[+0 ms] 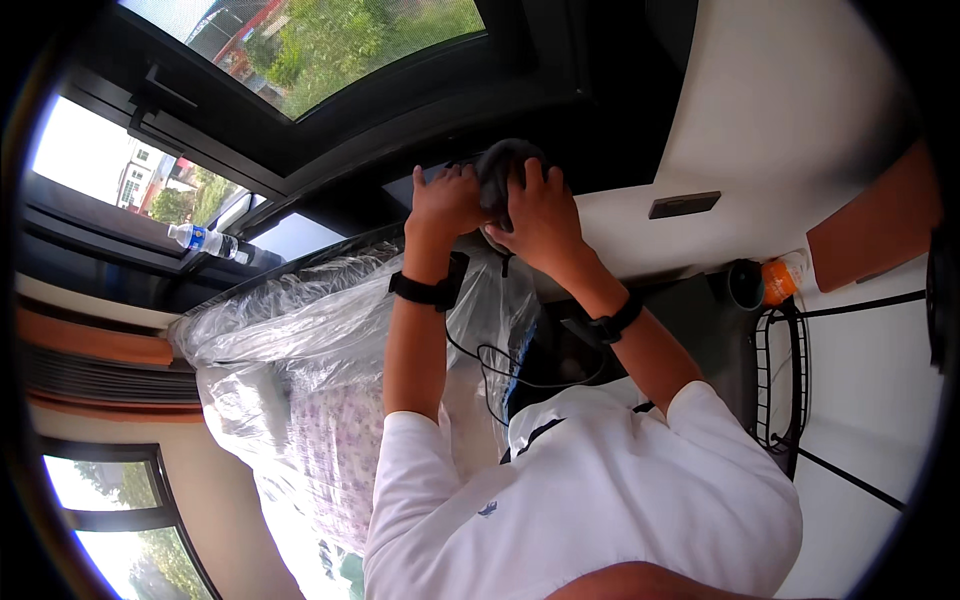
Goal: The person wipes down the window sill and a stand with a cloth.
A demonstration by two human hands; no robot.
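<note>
A bunched dark grey cloth is between my two hands, at the dark ledge below the window. My right hand is closed round the cloth's right side, with its fingers bent over it. From the left, my left hand presses against the same cloth with curled fingers; its fingertips are partly hidden. Both wrists wear black straps, and a thin black cable hangs in loops below them.
Clear plastic sheeting covers a bed with floral fabric on the left. A water bottle lies on the sill. At right are a wall socket plate, a dark cup, an orange packet and a black wire rack.
</note>
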